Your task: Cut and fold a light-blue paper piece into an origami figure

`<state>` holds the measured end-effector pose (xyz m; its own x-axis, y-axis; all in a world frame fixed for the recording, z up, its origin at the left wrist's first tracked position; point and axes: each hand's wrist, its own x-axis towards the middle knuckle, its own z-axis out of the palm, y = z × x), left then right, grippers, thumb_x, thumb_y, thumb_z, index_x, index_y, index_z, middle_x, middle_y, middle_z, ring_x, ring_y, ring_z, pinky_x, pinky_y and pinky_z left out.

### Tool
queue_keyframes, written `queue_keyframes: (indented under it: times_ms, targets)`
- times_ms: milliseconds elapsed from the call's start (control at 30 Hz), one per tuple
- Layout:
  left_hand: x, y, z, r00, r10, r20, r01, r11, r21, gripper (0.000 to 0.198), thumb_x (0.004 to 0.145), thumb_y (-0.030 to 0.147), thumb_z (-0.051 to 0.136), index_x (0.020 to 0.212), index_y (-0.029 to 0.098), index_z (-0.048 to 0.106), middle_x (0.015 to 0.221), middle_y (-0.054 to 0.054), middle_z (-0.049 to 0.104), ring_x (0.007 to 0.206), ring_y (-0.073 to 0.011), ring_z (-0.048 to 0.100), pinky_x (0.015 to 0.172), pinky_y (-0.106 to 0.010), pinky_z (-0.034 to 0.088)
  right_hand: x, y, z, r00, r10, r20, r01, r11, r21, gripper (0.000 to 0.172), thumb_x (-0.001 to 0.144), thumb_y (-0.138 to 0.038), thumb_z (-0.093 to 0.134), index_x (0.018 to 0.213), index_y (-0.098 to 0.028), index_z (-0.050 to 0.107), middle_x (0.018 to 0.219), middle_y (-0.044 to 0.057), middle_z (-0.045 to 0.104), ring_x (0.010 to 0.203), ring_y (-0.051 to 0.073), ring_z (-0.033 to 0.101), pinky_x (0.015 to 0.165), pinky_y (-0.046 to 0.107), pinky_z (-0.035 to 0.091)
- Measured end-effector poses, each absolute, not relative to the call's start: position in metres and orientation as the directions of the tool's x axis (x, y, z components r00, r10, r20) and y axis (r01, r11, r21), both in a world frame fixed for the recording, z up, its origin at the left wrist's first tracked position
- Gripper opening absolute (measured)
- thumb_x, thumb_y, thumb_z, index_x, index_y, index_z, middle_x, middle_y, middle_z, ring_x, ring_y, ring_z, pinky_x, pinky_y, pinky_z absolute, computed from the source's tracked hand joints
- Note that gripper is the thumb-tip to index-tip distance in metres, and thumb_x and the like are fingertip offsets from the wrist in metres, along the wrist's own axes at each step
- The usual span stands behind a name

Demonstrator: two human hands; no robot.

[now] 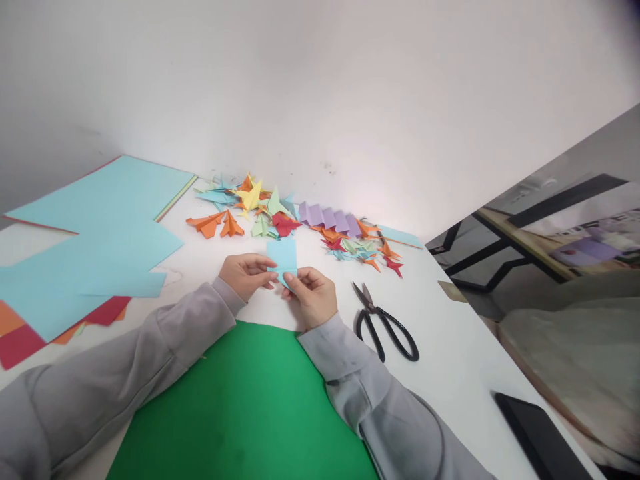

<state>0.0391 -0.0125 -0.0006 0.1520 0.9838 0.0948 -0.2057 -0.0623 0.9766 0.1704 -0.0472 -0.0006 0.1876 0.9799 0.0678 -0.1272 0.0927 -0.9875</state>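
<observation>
A small light-blue piece of paper (283, 253) is held up between my two hands, just above the white table. A crease runs across its lower part. My left hand (247, 275) pinches its left edge between thumb and fingers. On the lower right side, my right hand (313, 293) grips it, the thumb lying on the front face. Behind the paper lies a pile of folded paper planes (250, 197) in yellow, green, orange, blue and red. A large green sheet (250, 407) spreads under my forearms.
Black-handled scissors (383, 323) lie partly open right of my right hand. Large light-blue sheets (100, 257) cover the table's left side. Purple pleated paper (330, 219) and more small folded pieces (357, 250) sit near the wall. A dark flat device (540, 433) rests by the right edge.
</observation>
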Motion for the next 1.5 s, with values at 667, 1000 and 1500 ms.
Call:
queue_keyframes:
  times_ms: [667,1000,1500]
  targets:
    - [0.038,-0.017,0.018,0.179,0.983,-0.041,-0.234,0.083,0.969,0.028,0.038,0.013,0.077,0.059,0.01,0.06,0.042,0.004,0.055,0.038,-0.0089,0.055,0.041,-0.02,0.049,0.173,-0.047,-0.004,0.149,0.987,0.057,-0.174,0.082,-0.981,0.023,0.06,-0.032,0.072,0.06,-0.016,0.056,0.043,-0.003,0.06,0.038,0.009,0.052,0.043,0.021,0.042]
    - [0.038,-0.017,0.017,0.186,0.982,-0.037,-0.232,0.08,0.969,0.029,0.036,0.013,0.078,0.057,0.011,0.059,0.04,0.004,0.056,0.037,-0.0095,0.055,0.039,-0.02,0.048,0.174,-0.047,-0.004,0.14,0.988,0.061,-0.176,0.085,-0.981,0.023,0.063,-0.034,0.07,0.059,-0.016,0.057,0.043,-0.003,0.059,0.039,0.009,0.052,0.043,0.021,0.042]
    - [0.038,-0.017,0.016,0.186,0.982,-0.023,-0.238,0.068,0.969,0.028,0.038,0.013,0.077,0.059,0.01,0.059,0.042,0.003,0.057,0.038,-0.0093,0.055,0.04,-0.02,0.049,0.174,-0.046,-0.007,0.156,0.986,0.054,-0.222,0.088,-0.971,0.018,0.058,-0.03,0.073,0.065,-0.017,0.062,0.05,-0.003,0.062,0.044,0.009,0.054,0.041,0.019,0.043]
